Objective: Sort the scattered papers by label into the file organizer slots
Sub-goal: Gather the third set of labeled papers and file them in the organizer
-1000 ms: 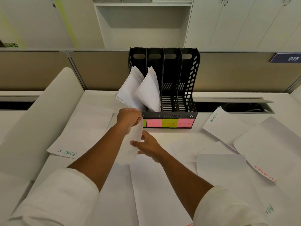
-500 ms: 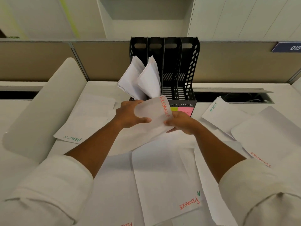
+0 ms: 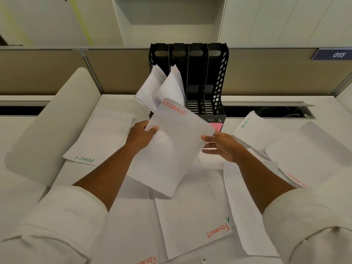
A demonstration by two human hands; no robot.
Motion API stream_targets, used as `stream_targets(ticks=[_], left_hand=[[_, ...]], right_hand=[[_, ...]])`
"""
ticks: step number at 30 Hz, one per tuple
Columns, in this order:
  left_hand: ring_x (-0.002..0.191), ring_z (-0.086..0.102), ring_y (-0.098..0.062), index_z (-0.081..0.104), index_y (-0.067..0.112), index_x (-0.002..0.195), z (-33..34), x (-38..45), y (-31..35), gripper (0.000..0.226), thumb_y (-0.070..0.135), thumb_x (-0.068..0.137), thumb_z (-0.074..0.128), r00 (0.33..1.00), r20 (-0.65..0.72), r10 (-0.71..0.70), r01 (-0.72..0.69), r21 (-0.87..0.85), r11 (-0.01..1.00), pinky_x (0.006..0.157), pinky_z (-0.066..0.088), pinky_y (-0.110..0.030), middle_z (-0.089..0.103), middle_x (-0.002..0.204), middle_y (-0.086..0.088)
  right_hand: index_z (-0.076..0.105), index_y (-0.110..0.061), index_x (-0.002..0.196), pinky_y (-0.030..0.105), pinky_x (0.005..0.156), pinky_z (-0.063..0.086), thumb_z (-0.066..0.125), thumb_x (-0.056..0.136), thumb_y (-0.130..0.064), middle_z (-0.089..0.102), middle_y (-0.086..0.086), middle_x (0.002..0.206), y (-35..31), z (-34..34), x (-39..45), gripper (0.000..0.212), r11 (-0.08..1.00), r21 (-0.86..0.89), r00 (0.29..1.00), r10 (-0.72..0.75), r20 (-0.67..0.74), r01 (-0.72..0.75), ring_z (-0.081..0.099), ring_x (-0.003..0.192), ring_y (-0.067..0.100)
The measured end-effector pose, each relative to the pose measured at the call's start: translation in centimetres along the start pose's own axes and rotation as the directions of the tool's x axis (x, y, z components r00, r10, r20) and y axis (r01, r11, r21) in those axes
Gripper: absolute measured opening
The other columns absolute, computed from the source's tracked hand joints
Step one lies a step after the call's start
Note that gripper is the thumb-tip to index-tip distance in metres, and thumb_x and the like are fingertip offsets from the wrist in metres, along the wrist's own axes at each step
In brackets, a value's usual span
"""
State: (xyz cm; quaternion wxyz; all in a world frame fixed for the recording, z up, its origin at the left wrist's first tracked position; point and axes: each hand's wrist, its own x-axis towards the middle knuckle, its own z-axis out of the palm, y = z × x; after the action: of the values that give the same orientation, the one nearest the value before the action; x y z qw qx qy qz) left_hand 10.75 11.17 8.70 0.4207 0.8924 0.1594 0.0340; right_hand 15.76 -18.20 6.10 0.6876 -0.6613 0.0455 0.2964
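A black four-slot file organizer (image 3: 217, 77) stands at the back of the desk, with sheets leaning out of its two left slots. My left hand (image 3: 141, 135) grips the left edge of a white sheet marked FINANCE in red (image 3: 171, 147), held up tilted in front of the organizer. My right hand (image 3: 222, 145) is at the sheet's right edge, thumb on top and fingers spread beneath. A pink label (image 3: 216, 126) shows on the organizer's front; the sheet hides the other labels.
Loose sheets cover the desk: an ADMIN sheet (image 3: 99, 141) at left, another ADMIN sheet (image 3: 255, 130) at right, FINANCE sheets (image 3: 194, 221) in front and at far right (image 3: 308, 153). A curved white panel (image 3: 47, 121) rises at left. A cable slot (image 3: 266, 111) runs behind.
I lifted the FINANCE sheet off the desk with both hands and raised it toward the organizer. It now stands higher and flatter, and my right hand has slid to its right edge.
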Motion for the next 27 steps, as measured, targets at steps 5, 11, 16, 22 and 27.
stream_targets(ticks=[5, 11, 16, 22, 27], left_hand=[[0.099, 0.064, -0.025, 0.062, 0.014, 0.118, 1.5, -1.3, -0.9, 0.037, 0.041, 0.093, 0.058, 0.966, 0.117, -0.232, 0.256, -0.289, 0.923, 0.082, 0.052, -0.035, 0.066, 0.117, -0.005], [0.099, 0.061, -0.021, 0.06, 0.017, 0.113, 2.1, -3.6, -2.9, 0.036, 0.047, 0.098, 0.046, 0.912, 0.278, -0.301, 0.372, -0.252, 0.893, 0.081, 0.048, -0.033, 0.065, 0.115, -0.005], [0.122, 0.047, -0.028, 0.05, 0.02, 0.134, 1.1, -4.7, -7.5, 0.046, 0.007, 0.09, 0.053, 0.957, 0.2, -0.211, 0.161, 0.242, 0.957, 0.099, 0.044, -0.04, 0.051, 0.135, -0.01], [0.136, 0.032, -0.024, 0.027, 0.03, 0.147, 1.2, -6.4, -10.3, 0.095, 0.043, 0.07, 0.08, 0.903, 0.314, -0.293, -0.027, 0.723, 0.69, 0.103, 0.035, -0.044, 0.041, 0.145, 0.0], [0.134, 0.037, -0.021, 0.037, 0.028, 0.144, 1.8, -6.6, -11.9, 0.064, 0.048, 0.087, 0.061, 0.935, 0.269, -0.231, -0.082, 0.799, 0.596, 0.102, 0.035, -0.041, 0.047, 0.143, 0.002]], right_hand=[[0.061, -0.014, 0.119, 0.04, 0.081, 0.057, 0.079, 0.077, -0.027, 0.07, 0.008, 0.114, 3.5, 1.3, -1.0, 0.048, 0.996, 0.061, 0.997, 0.072, -0.032, -0.07, 0.067, 0.103, 0.029], [0.062, -0.017, 0.119, 0.038, 0.079, 0.056, 0.073, 0.083, -0.015, 0.069, 0.004, 0.113, 6.0, 2.5, -1.5, 0.037, 0.994, -0.05, 0.991, 0.094, -0.097, -0.099, 0.066, 0.098, 0.025], [0.064, -0.013, 0.116, 0.035, 0.077, 0.056, 0.07, 0.084, -0.011, 0.069, 0.006, 0.108, 6.9, 0.6, -2.0, 0.032, 0.966, -0.208, 0.981, 0.119, -0.154, -0.15, 0.066, 0.094, 0.025], [0.064, -0.015, 0.115, 0.032, 0.076, 0.054, 0.071, 0.083, -0.012, 0.068, 0.006, 0.107, 8.1, -0.1, -2.9, 0.033, 0.921, -0.31, 0.97, 0.203, -0.138, -0.237, 0.066, 0.093, 0.024], [0.062, -0.016, 0.112, 0.027, 0.065, 0.052, 0.068, 0.084, -0.009, 0.066, 0.004, 0.101, 8.8, 0.0, -3.5, 0.029, 0.911, -0.333, 0.969, 0.209, -0.132, -0.242, 0.064, 0.085, 0.02]])
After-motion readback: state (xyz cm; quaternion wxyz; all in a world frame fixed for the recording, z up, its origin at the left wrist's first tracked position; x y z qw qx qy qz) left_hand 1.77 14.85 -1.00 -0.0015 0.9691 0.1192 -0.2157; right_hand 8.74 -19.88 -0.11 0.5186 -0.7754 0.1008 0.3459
